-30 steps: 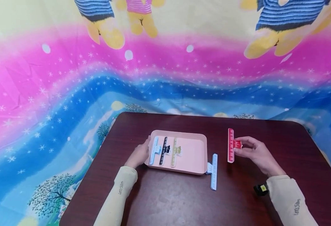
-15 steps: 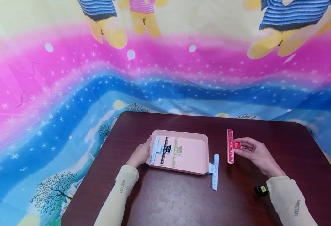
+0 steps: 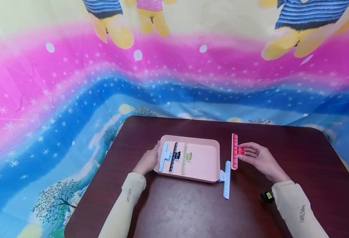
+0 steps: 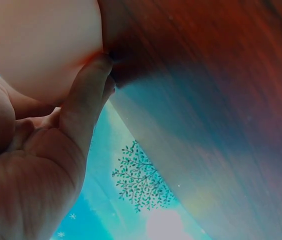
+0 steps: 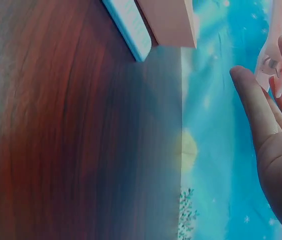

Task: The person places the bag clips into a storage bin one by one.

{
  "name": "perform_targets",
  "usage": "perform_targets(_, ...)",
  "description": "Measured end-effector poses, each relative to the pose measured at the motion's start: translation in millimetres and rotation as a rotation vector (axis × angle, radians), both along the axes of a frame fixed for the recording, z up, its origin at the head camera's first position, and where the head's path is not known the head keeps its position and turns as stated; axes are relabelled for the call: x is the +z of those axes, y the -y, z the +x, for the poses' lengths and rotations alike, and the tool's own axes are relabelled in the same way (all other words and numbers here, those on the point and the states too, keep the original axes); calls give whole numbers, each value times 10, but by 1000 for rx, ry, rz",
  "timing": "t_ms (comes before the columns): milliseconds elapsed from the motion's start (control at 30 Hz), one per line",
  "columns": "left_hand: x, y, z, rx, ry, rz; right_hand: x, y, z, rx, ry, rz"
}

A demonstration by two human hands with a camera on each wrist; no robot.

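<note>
My right hand [image 3: 262, 160] pinches a red piano-key clip [image 3: 235, 152] by its handle, between thumb and fingers, raised right of the pink tray [image 3: 204, 165]. In the right wrist view the clip [image 5: 276, 55] shows its pale underside and spring beyond the fingertips. My left hand [image 3: 147, 162] grips the tray's left side; in the left wrist view a digit presses its wall [image 4: 41, 45]. Inside the tray lie a light blue clip [image 3: 163, 157], a black clip [image 3: 173, 158] and an olive-green clip [image 3: 184, 158], side by side with handles pointing right.
Another light blue clip [image 3: 227, 180] lies against the tray's right front corner, its handle toward the tray. Tray and clips are on a dark reddish-brown table [image 3: 180, 211] with rounded far corners. A colourful printed cloth [image 3: 174, 66] hangs behind the table.
My right hand has moved left with the red clip, bringing it nearer the tray and just above the loose light blue clip in the head view. The left hand stays on the tray.
</note>
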State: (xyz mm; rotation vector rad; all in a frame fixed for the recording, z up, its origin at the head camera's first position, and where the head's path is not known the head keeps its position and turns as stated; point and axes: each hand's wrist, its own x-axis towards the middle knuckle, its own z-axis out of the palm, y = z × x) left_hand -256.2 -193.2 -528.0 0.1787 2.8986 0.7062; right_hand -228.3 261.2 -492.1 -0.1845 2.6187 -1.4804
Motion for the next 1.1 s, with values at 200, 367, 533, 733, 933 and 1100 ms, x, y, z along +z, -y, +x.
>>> perform_targets(200, 9, 9, 7, 1, -14, -10, 29, 201, -70, 16, 16, -21)
perform_targets(367, -1, 34, 3, -14, -39, -14, 43, 361, -143, 35, 25, -35)
perform_targets(533, -9, 62, 7, -20, -72, 0, 74, 546, -232, 56, 33, -52)
perform_targets(733, -24, 75, 3, -29, -74, -1, 67, 724, -277, 80, 32, -56)
perform_targets(933, -30, 59, 0, -35, -75, -9, 50, 824, -300, 86, 28, -69)
perform_targets(1100, -8, 28, -5, -36, -59, -6, 54, 881, -315, 93, 17, -65)
